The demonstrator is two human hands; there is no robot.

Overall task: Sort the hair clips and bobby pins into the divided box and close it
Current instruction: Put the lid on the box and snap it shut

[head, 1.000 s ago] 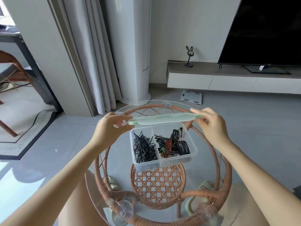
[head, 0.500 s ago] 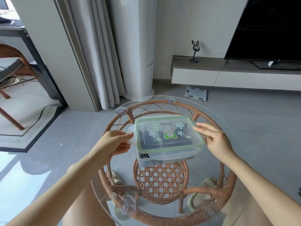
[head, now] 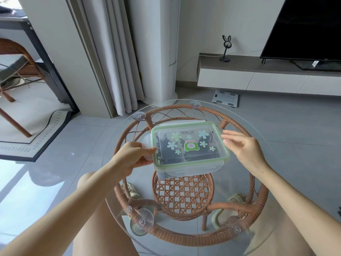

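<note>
The clear divided box (head: 186, 171) stands on the round glass table top (head: 267, 163). Its green-rimmed lid (head: 190, 144), with flower stickers and a green frog sticker, lies flat on top of it. Dark bobby pins and hair clips show dimly through the lid. My left hand (head: 132, 158) pinches the lid's left locking flap (head: 146, 146) between thumb and fingers. At the box's right side my right hand (head: 243, 147) hovers with fingers spread, fingertips at the lid's right edge; whether they touch it I cannot tell. The front flap (head: 193, 170) hangs down over the box wall.
The glass top rests on a rattan frame (head: 184, 235) with suction cups (head: 141, 223). A woven lower shelf (head: 182, 196) shows through the glass. Behind are curtains (head: 114, 58), a TV bench (head: 258, 74) with a TV (head: 310, 28), and a bathroom scale (head: 225, 97) on the floor.
The lid came down from above the open box and now lies on it. My left hand has taken the left flap; my right hand has let go of the lid's right edge.
</note>
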